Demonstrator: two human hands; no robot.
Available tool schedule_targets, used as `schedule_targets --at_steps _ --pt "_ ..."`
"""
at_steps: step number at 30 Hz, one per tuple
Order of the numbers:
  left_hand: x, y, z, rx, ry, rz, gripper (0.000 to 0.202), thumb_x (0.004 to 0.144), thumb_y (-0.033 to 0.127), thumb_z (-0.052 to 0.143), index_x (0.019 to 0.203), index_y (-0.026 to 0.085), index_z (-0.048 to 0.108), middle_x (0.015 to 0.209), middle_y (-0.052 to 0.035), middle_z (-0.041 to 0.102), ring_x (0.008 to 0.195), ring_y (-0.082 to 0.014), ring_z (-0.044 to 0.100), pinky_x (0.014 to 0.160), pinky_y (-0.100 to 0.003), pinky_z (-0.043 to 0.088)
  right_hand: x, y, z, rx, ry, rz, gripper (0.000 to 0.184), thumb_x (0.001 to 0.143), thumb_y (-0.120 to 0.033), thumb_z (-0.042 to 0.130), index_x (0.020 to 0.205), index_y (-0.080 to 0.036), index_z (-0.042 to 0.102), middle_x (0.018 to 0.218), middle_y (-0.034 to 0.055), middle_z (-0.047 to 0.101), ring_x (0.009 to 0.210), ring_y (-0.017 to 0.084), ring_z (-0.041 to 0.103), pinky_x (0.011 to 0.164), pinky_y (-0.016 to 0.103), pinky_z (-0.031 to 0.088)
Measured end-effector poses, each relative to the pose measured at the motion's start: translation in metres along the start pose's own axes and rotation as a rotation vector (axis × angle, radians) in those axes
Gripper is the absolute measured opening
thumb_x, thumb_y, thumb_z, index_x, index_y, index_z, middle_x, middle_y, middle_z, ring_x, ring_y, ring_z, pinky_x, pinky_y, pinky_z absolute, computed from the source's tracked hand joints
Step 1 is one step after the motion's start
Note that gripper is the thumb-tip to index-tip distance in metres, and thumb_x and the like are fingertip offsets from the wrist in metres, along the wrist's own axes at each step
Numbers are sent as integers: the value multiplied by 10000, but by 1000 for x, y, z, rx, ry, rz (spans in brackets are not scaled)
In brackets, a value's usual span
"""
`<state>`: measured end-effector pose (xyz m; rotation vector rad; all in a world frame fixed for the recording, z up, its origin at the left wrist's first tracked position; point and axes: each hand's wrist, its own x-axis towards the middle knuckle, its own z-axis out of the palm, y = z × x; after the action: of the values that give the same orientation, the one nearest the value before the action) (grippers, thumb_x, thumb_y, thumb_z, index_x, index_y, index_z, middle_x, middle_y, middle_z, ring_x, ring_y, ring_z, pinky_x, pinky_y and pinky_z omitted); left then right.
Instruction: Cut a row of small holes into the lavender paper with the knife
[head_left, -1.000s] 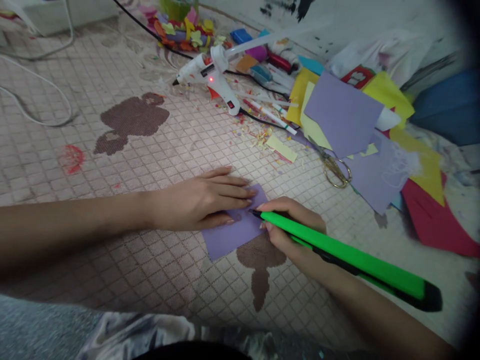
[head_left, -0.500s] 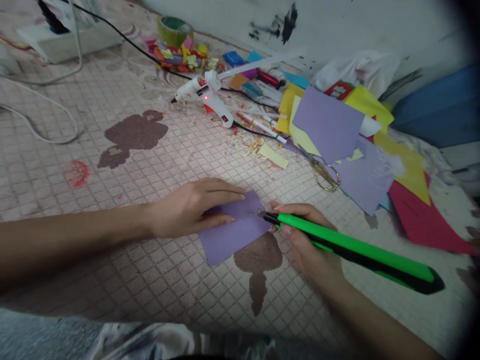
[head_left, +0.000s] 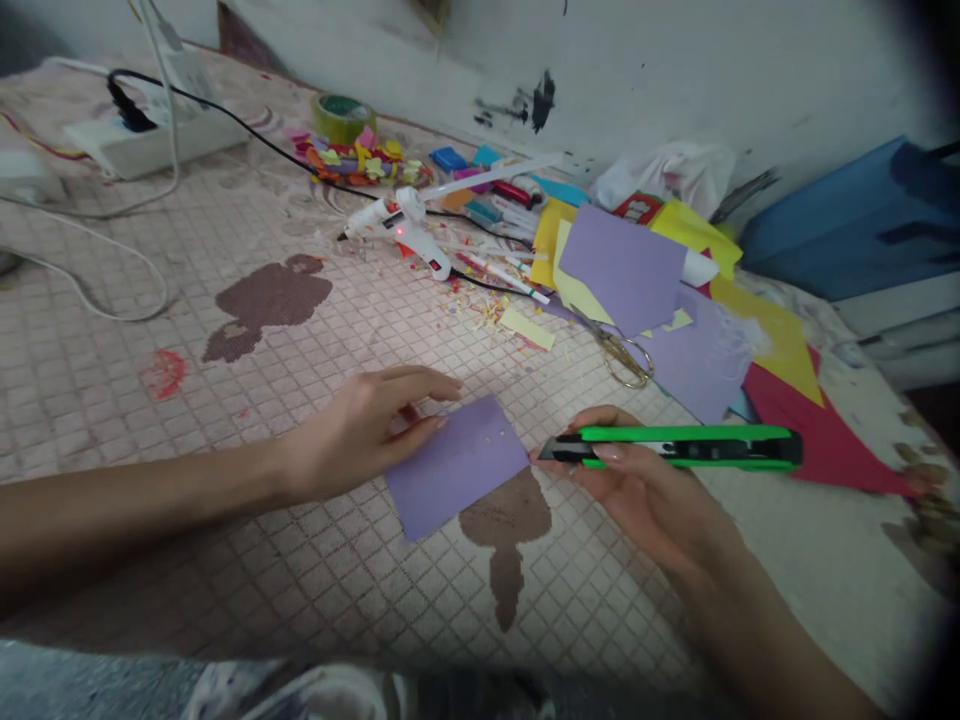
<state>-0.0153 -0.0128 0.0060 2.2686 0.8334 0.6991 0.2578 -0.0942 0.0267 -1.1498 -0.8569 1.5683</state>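
holding green cutter (head_left: 679, 448) beside paper edge (head_left: 506, 432)

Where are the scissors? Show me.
In the head view, the gold scissors lie right of centre, beside the purple paper, just beyond the right hand.

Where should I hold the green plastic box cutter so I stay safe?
Grip the green plastic box cutter around its long, flat body, coming from its right end, as the right hand does. Its narrow dark tip points left, toward the purple paper rectangle, so keep your hand behind that tip.
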Motion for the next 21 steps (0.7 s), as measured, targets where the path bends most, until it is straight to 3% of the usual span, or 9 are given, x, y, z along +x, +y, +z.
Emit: schedule_targets --at_steps 5,9,12,15,19,21 --pt "-1 5 0 -59 -61 -80 227 934 236 550 1125 186 660 1113 -30 717 815 -109 691 691 -198 561 6 6 1 138 87 25 133 745 -207 720 869 -241 755 828 -6 742 866 175 711 957 446 596" --pt "-4 9 2 -107 -131 -124 224 925 257 563 1118 206 666 1054 -16 729 784 -113 684 639 -196 536 16 14 6 214 124 -45 152 700 -199 732 839 -254 754 773 -29 732 733 140 694 974 441 592" --pt "-2 7 0 -82 -111 -71 227 931 256 556 1123 201 663 1069 -24 718 782 -112 668 675 -216 530 20 17 7 232 113 -75 141 707 -195 725 834 -252 751 695 -46 698 657 115 664 996 447 581" --pt "3 -4 -5 -7 -94 17 244 922 249 569 1145 186 646 1132 -54 693 953 -160 667 828 -272 527 17 14 5 200 116 -85 137 735 -190 710 849 -253 752 752 -36 713 730 129 687 955 427 608" --pt "10 -21 -15 22 -302 143 471 828 260 696 1271 189 554 1389 -113 557 1279 -249 538 1068 -385 442 7 8 3 125 58 -17 136 765 -196 709 883 -247 754 846 -9 732 874 165 709 920 408 620" --pt "10 -24 -18 13 -348 142 578 775 262 747 1302 208 516 1480 -121 458 1342 -278 477 1068 -399 450 6 9 5 133 43 14 128 767 -197 709 874 -251 753 849 -13 729 891 170 711 927 414 614"
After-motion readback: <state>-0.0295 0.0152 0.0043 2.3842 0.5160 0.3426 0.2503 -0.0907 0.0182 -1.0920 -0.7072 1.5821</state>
